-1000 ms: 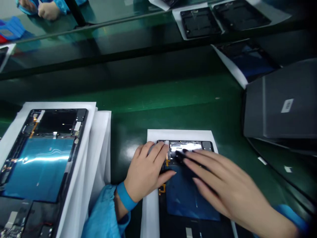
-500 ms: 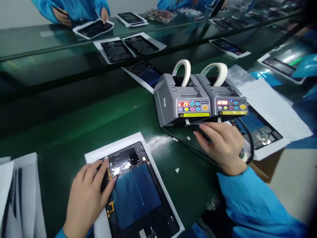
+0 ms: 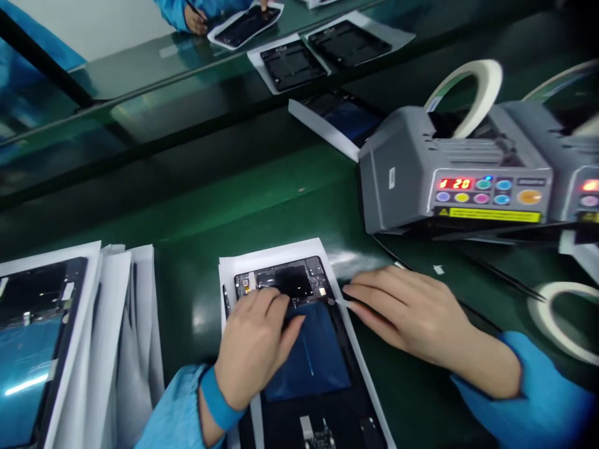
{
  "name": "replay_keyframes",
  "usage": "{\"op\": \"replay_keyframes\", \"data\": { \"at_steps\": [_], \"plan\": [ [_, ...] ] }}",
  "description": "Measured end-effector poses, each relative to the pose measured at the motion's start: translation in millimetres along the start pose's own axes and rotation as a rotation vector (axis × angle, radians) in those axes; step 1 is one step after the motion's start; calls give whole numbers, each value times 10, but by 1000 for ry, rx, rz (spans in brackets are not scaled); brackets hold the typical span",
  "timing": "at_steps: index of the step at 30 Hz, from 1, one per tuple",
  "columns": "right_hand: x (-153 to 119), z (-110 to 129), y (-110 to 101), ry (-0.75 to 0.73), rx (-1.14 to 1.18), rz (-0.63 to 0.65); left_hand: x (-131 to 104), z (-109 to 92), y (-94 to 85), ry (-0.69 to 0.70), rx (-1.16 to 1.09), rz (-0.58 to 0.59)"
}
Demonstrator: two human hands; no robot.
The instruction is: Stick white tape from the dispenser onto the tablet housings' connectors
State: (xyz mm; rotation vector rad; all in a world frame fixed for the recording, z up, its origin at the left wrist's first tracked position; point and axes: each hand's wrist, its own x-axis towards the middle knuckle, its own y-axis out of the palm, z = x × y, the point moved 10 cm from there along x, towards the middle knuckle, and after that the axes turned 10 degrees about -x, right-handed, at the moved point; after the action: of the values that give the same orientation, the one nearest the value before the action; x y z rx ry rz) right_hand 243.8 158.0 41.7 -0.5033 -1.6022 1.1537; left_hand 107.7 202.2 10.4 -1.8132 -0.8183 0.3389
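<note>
An opened tablet point(image 3: 309, 349) with a blue battery area lies on a white sheet point(image 3: 374, 405) at the lower middle. My left hand point(image 3: 259, 340) rests over its upper left part, fingers bent and partly hidden; what they hold, if anything, cannot be made out. At the tablet's upper right edge, my right hand point(image 3: 407, 308) pinches a small white strip of tape point(image 3: 344, 304) between thumb and fingers. To the right stands a grey tape dispenser point(image 3: 397, 181) with a lit red display and a roll of white tape point(image 3: 486, 93) on top.
Stacked tablets between white sheets point(image 3: 126, 324) fill the left side. A second dispenser point(image 3: 580, 156) and a loose tape roll point(image 3: 543, 305) are at the right, with a black cable point(image 3: 482, 321). More tablets point(image 3: 292, 65) lie on the raised shelf, where a person's hand point(image 3: 195, 20) shows.
My right hand has come from the dispenser's front to the tablet's edge with a strip of tape. My left hand has moved slightly across the tablet. The view has shifted left.
</note>
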Motion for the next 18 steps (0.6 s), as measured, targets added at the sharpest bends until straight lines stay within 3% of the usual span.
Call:
{"op": "replay_keyframes", "data": {
  "at_steps": [3, 6, 12, 18],
  "plan": [
    [42, 9, 311, -10, 71, 72, 168, -115, 143, -7, -30, 46],
    [-18, -64, 466, -1, 103, 90, 275, -164, 246, 18, -24, 74],
    [-67, -132, 497, 31, 162, 101, 338, -160, 346, 48, -46, 105],
    [-47, -72, 523, 10, 162, 127, 370, -56, 354, -36, -227, 77]
  ]
}}
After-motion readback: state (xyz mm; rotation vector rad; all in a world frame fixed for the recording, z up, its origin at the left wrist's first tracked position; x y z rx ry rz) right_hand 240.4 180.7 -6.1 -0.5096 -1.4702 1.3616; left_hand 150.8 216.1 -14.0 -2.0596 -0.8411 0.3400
